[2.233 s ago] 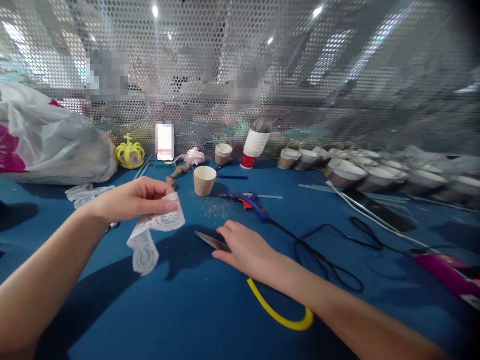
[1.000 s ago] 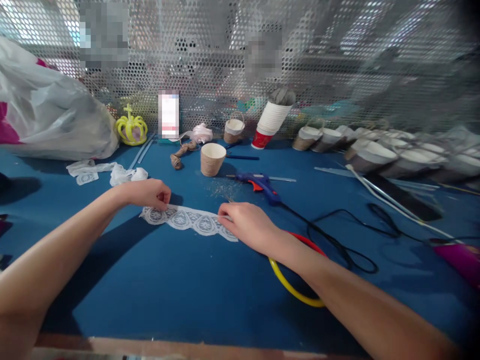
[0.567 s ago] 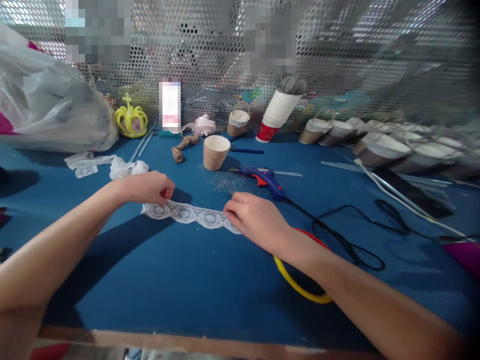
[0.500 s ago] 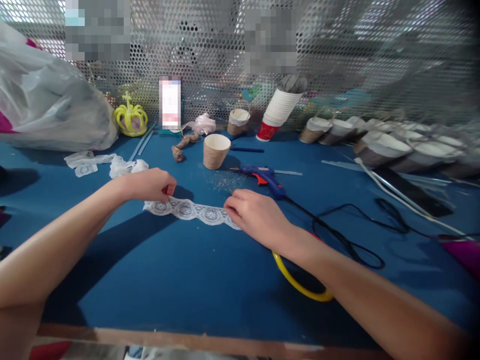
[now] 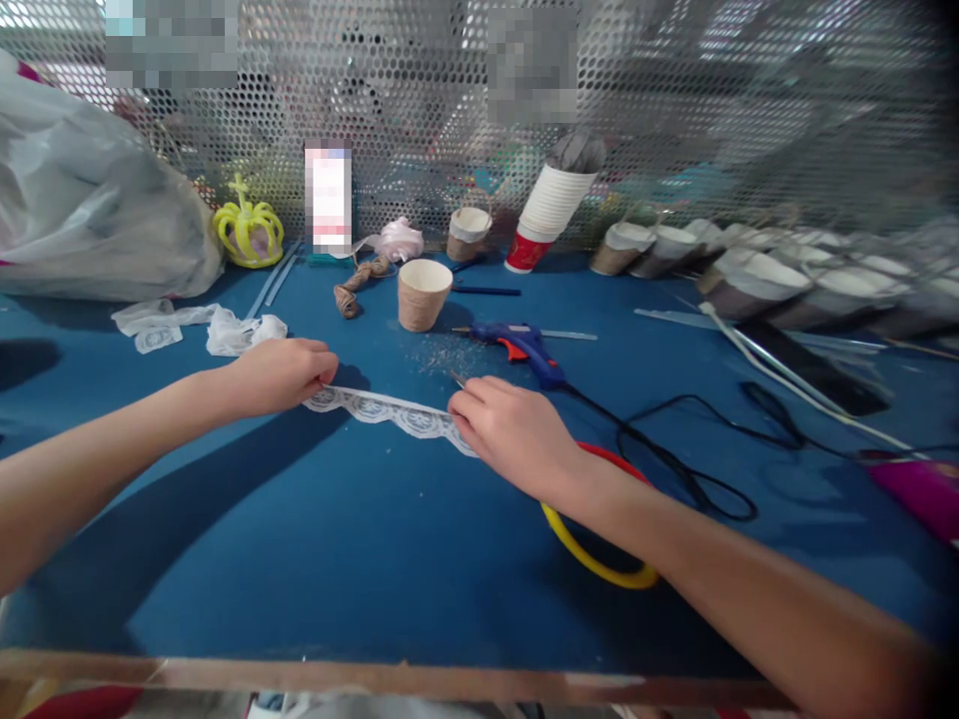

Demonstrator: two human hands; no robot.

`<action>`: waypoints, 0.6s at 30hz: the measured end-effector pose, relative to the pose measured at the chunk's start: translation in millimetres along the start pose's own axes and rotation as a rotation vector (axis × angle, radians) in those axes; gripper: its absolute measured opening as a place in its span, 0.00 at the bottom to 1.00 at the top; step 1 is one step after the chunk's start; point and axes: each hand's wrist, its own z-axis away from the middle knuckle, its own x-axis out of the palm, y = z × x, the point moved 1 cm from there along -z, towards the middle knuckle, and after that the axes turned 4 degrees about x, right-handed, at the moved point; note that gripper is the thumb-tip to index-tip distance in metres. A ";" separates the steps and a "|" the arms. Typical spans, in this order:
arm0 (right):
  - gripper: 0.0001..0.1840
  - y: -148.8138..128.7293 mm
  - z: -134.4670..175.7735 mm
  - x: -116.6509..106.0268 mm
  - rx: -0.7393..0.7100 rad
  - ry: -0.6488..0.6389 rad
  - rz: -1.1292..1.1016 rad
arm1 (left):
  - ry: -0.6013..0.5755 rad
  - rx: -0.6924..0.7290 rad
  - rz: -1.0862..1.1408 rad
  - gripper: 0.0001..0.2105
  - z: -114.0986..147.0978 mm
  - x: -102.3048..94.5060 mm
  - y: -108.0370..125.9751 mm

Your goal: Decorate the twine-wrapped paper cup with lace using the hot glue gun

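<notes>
A strip of white scalloped lace (image 5: 397,412) is stretched between my two hands over the blue table. My left hand (image 5: 289,374) pinches its left end. My right hand (image 5: 509,429) is closed on the other end, whose tip is hidden by the fingers. A small thin pointed tip (image 5: 458,379) sticks out past the right fingers; what it belongs to is hidden. Under my right wrist lies a red and yellow loop (image 5: 591,561), partly covered. Beyond the hands stands a twine-wrapped cup (image 5: 424,297), with a blue glue gun (image 5: 516,345) to its right.
Loose lace (image 5: 240,330) lies behind my left hand. Brown twine (image 5: 360,288), a yellow crown-shaped piece (image 5: 249,225) and stacked paper cups (image 5: 550,220) stand along the mesh panel. Several wrapped cups (image 5: 760,285) fill the back right. A black cord (image 5: 674,474) runs right.
My left hand has shifted its grip on the lace end, and the strip is now tauter, its top edge straighter and tilted. The view has moved slightly.
</notes>
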 end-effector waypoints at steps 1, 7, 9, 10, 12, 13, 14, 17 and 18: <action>0.11 -0.7 2.2 0.5 -0.014 0.020 0.009 | 0.022 0.002 -0.014 0.07 3.3 2.3 0.2; 0.11 -5.4 13.0 3.3 -0.058 0.039 0.049 | 0.202 0.091 -0.099 0.11 21.5 18.7 0.9; 0.11 -6.6 15.3 3.8 -0.064 0.038 0.051 | 0.213 0.114 -0.110 0.12 25.7 21.2 1.9; 0.11 -7.1 16.2 3.9 -0.062 0.041 0.050 | 0.216 0.119 -0.112 0.12 27.3 21.7 2.5; 0.11 -8.0 17.6 3.8 -0.057 0.047 0.051 | 0.227 0.125 -0.107 0.13 29.2 21.4 3.7; 0.11 -8.5 18.2 3.7 -0.057 0.049 0.053 | 0.234 0.127 -0.104 0.13 29.8 21.0 4.3; 0.11 -8.8 18.8 3.4 -0.056 0.051 0.056 | 0.237 0.130 -0.104 0.13 30.1 20.7 4.9; 0.11 -9.4 20.9 2.4 -0.059 0.033 0.054 | 0.209 0.138 -0.114 0.13 30.8 20.8 6.3; 0.11 -9.4 21.7 2.2 -0.063 0.021 0.046 | 0.194 0.141 -0.113 0.12 31.2 21.2 6.7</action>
